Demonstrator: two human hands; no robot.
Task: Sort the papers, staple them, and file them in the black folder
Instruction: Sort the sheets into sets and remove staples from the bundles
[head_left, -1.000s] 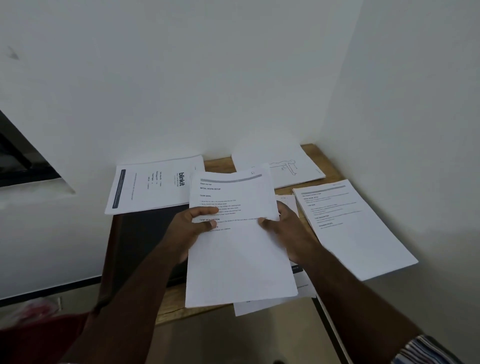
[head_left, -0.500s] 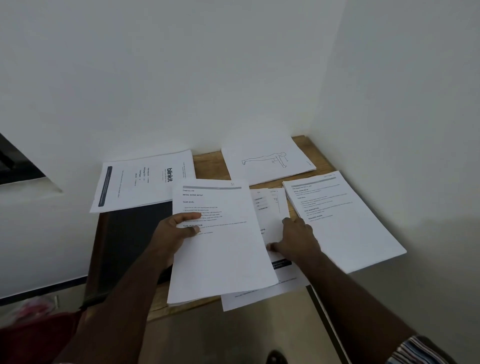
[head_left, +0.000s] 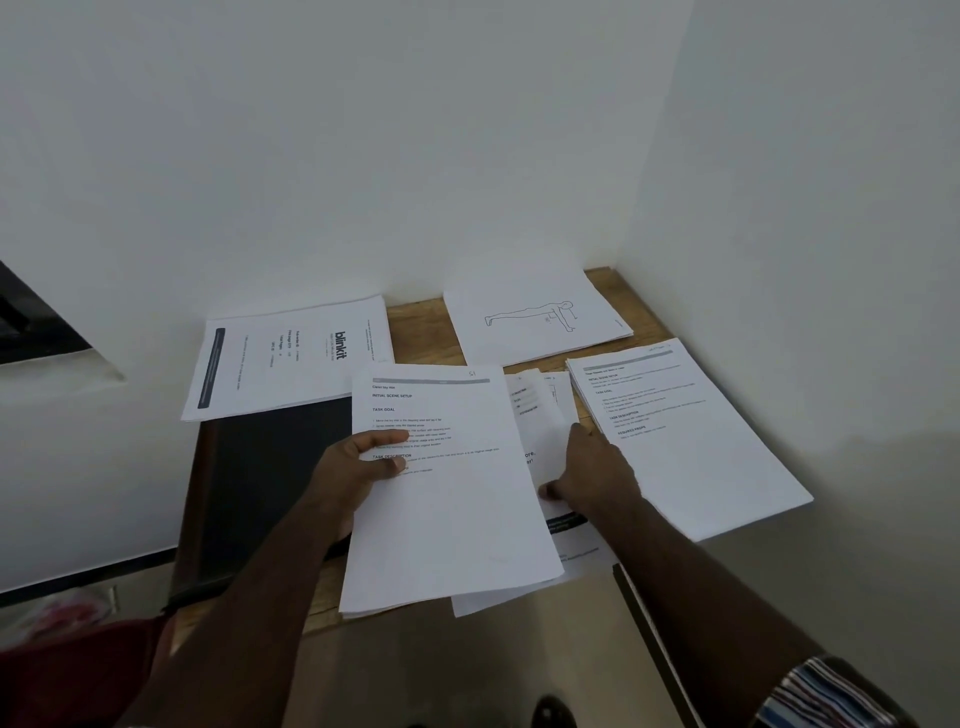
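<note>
sorting is our step now. our left hand (head_left: 358, 467) pinches a stack of pages (head_left: 447, 488) above the black folder (head_left: 270, 483) on the table (head_left: 421, 332). our right hand (head_left: 597, 478) pinches the edge of a loose sheet (head_left: 545, 431) from the middle pile. next we need to lift that sheet and put it with pages like it.

The left hand (head_left: 358, 470) and its held sheets (head_left: 447, 483) cover much of the black folder (head_left: 270, 467). The right hand (head_left: 597, 478) hides the middle of the pile (head_left: 540, 415) under it. Body text on the right stack (head_left: 691, 441) is too small to read. A shoe (head_left: 553, 713) is cut off at the near edge.
</note>
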